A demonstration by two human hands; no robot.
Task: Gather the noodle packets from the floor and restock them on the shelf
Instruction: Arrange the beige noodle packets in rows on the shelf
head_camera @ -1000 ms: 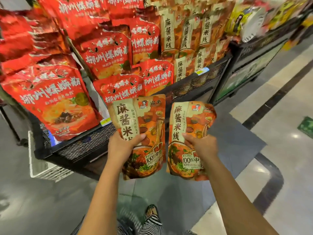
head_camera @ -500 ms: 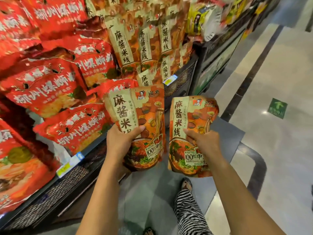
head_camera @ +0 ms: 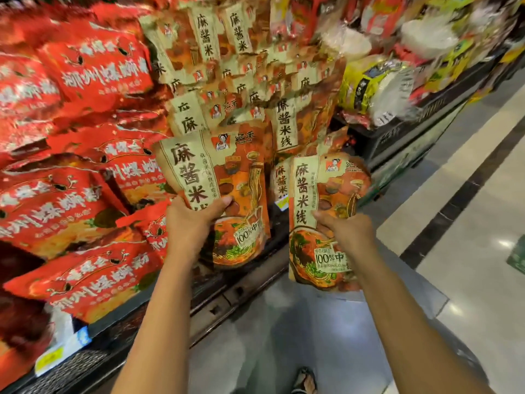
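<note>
My left hand [head_camera: 190, 226] grips an orange and beige noodle packet [head_camera: 227, 177] upright by its lower left part, thumb across the front. My right hand [head_camera: 348, 233] grips a second matching noodle packet [head_camera: 321, 245] by its middle right, held a little lower. Both packets hover in front of the shelf [head_camera: 227, 294], just below a stack of identical beige and orange packets [head_camera: 255, 81] standing in rows. The left packet overlaps the bottom of that stack.
Red noodle bags [head_camera: 85, 166] fill the shelf to the left. Yellow and white bags [head_camera: 377, 86] sit on a black rack further right. A tiled aisle floor [head_camera: 454, 194] with a dark stripe runs along the right. A sandalled foot [head_camera: 305, 381] shows below.
Both hands have carried the packets up and closer to the stack of matching packets. The view has shifted right along the shelf, and the red bags now lie further left.
</note>
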